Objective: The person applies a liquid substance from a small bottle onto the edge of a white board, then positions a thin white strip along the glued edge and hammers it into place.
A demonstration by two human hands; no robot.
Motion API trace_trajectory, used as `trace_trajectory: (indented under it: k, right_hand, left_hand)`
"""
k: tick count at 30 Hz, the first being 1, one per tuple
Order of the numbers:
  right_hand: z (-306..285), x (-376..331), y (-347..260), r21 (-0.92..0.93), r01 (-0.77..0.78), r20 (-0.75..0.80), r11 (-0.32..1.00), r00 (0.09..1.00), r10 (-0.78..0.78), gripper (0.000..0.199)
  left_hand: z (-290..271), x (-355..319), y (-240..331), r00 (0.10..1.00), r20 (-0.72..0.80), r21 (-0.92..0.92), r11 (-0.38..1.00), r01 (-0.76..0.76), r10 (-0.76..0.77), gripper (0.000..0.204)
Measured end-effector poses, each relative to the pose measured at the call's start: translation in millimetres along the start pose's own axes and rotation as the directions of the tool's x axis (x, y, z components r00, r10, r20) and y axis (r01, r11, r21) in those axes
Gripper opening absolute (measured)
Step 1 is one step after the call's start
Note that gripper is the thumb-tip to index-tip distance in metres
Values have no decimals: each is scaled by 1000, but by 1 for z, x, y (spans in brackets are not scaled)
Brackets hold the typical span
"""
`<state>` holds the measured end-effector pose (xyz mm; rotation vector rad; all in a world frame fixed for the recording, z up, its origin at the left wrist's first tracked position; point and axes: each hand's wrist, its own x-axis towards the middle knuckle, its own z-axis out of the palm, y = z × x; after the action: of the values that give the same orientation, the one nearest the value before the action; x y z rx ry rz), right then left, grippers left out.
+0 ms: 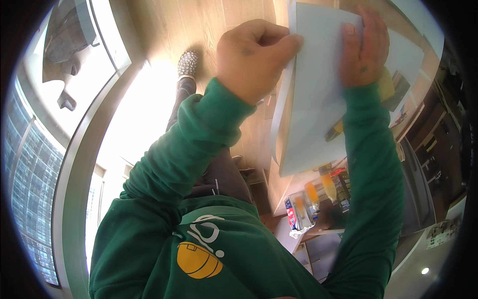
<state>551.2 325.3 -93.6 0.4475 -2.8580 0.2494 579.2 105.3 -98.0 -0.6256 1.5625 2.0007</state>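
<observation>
A white panel (318,84) lies in front of me, to the right of my body. Along its left edge runs a thin white strip (282,117), whose near end curves away from the edge. My left hand (256,60) is closed at the far part of that edge, thumb and bent fingers pinching the strip. Flat on the panel's far right side rests my right hand (366,52), thumb apart from the fingers. A yellow and black hand tool (334,131) lies on the panel, partly covered by my right sleeve; its kind is unclear.
Nearer me, right of my body, stand bottles with orange parts (312,192) and a small blue, red and white container (292,213). A dark grey case (418,189) sits beyond my right forearm. A bright window (37,184) fills the left side, above wooden flooring (199,25).
</observation>
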Motion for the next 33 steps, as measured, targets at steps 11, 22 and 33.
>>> trace_trajectory:
  k: [11, 22, 33]
  right_hand:
    - [5, 5, 9, 18, 62, -19, 998, 998, -61, 42]
    - [4, 10, 1, 82, 47, 8, 996, 999, -48, 42]
    - [7, 2, 12, 74, -29, 21, 997, 999, 27, 48]
  left_hand:
    - [3, -1, -2, 997, -24, 117, 990, -74, 77, 32]
    - [-7, 12, 9, 996, 31, 90, 992, -87, 84, 31]
    - [-12, 17, 14, 992, 103, 64, 994, -83, 76, 34]
